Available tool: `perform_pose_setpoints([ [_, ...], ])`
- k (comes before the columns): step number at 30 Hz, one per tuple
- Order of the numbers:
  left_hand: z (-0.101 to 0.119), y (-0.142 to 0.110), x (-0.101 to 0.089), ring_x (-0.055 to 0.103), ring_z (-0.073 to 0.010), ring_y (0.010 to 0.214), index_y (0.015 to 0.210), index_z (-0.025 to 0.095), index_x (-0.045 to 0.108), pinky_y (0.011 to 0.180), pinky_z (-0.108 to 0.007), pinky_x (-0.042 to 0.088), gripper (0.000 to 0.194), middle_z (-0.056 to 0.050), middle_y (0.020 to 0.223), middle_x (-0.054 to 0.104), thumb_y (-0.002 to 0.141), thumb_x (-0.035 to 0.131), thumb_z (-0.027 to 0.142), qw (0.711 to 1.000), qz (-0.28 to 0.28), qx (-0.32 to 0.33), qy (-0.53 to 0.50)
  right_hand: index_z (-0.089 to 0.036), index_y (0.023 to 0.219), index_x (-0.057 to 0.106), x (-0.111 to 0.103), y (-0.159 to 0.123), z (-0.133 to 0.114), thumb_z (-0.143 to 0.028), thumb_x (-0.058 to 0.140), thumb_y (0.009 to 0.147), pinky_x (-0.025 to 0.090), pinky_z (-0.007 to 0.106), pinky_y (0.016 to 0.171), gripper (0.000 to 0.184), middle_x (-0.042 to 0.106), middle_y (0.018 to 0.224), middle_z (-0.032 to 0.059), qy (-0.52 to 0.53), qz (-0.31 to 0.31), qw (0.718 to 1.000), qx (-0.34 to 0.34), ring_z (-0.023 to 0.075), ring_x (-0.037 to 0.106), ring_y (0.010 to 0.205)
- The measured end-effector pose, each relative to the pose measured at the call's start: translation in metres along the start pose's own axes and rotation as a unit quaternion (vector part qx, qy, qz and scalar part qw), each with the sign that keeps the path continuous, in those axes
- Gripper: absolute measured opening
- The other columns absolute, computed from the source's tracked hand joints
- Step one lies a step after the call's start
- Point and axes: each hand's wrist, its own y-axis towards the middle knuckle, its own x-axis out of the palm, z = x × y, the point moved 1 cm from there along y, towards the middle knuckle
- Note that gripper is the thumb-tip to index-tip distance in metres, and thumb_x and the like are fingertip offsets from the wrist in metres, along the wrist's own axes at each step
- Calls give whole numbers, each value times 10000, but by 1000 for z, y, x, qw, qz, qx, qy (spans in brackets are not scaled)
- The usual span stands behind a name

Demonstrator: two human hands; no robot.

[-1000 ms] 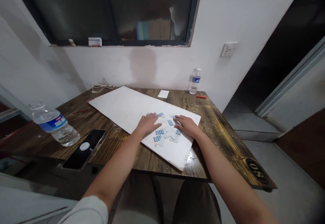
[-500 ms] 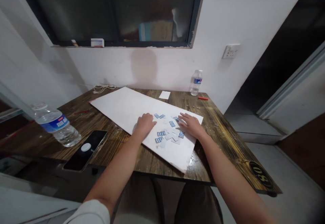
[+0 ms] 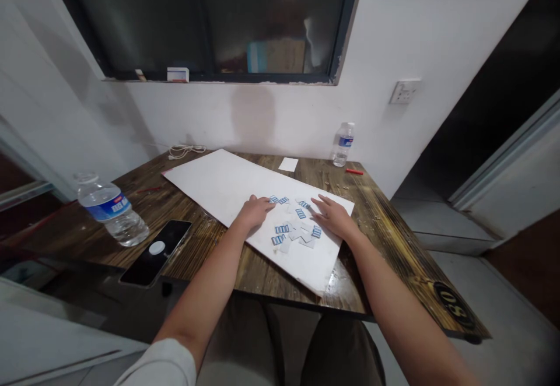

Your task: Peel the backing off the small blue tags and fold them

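The left hand (image 3: 252, 212) and right hand (image 3: 331, 217) lie open beside blue-printed paper slips (image 3: 282, 229).

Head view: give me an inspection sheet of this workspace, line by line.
Surface: wooden table with a white board lying on it.
Job's things: small blue-printed white pieces scattered on the board.
Clutter: near water bottle, far water bottle, phone, red item, paper slip.
Hands: left hand and right hand open on the board, holding nothing visible.
Cables: white cable by the wall.
Surroundings: dark window, wall socket.
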Motion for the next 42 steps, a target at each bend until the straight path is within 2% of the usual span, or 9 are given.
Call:
perform_pose_setpoints([
  [3, 8, 2, 0, 478, -277, 1075, 1272, 312, 583, 865, -395, 404, 413, -12, 1351, 547, 924, 368, 252, 999, 35, 3, 11, -225, 1291, 576, -4, 1, -3, -415, 474, 923, 376, 409, 1065, 427, 501, 1404, 87, 37, 37, 998, -41, 252, 470, 1280],
  [5, 16, 4, 1, 453, -279, 1146, 1299, 279, 552, 906, -416, 390, 417, -17, 1389, 519, 929, 359, 261, 998, 63, 11, 6, -246, 1287, 577, -3, 2, -6, -420, 452, 935, 344, 439, 1086, 412, 515, 1395, 59, 48, 17, 996, -74, 251, 429, 1316],
  [10, 28, 6, 9, 338, -269, 1336, 1352, 351, 478, 1031, -462, 292, 443, 21, 1483, 411, 944, 344, 462, 993, -7, 117, 9, -308, 1359, 490, 4, -1, -13, -518, 436, 925, 265, 577, 1084, 485, 417, 1472, 27, 26, -96, 992, -75, 312, 319, 1381],
  [16, 24, 6, 12, 333, -353, 1337, 1397, 349, 429, 1017, -527, 283, 634, -72, 1516, 348, 853, 381, 672, 997, -7, 69, 36, -314, 1391, 450, 3, -2, -13, -625, 459, 870, 230, 589, 1088, 607, 345, 1513, 45, 11, -111, 993, -38, 345, 275, 1394],
  [20, 26, 7, 9, 355, -288, 1329, 1336, 320, 505, 1039, -477, 280, 519, -42, 1479, 413, 901, 380, 573, 994, 12, 106, 27, -309, 1407, 424, -4, -1, -15, -527, 431, 921, 248, 566, 1086, 533, 374, 1498, 43, 15, -87, 995, -39, 312, 275, 1401],
  [23, 27, 7, 7, 397, -235, 1299, 1312, 329, 526, 1038, -441, 291, 440, -7, 1420, 492, 933, 364, 484, 989, -10, 150, 5, -336, 1341, 501, -6, 0, -17, -439, 383, 960, 261, 572, 1073, 412, 433, 1462, 13, 17, -98, 994, -51, 294, 311, 1387],
  [31, 25, 5, 6, 350, -273, 1323, 1358, 430, 453, 1031, -487, 277, 440, 37, 1480, 412, 929, 371, 486, 985, -54, 164, 20, -338, 1347, 501, -1, -2, -14, -485, 440, 929, 240, 593, 1083, 447, 397, 1485, 11, -12, -114, 993, -20, 329, 309, 1380],
  [38, 28, 3, -1, 426, -243, 1231, 1212, 319, 613, 981, -428, 308, 356, -9, 1361, 545, 924, 408, 363, 990, 35, 132, 34, -314, 1393, 442, -6, 0, -20, -476, 377, 954, 202, 580, 1109, 472, 372, 1499, 7, 17, -82, 995, -63, 289, 220, 1424],
  [42, 28, 2, -4, 449, -246, 1189, 1077, 311, 696, 960, -427, 304, 338, -1, 1278, 609, 930, 393, 342, 991, 21, 131, 20, -342, 1405, 420, -6, -2, -30, -464, 363, 959, 157, 591, 1121, 466, 400, 1483, 6, 32, -120, 985, -121, 272, 205, 1432],
])
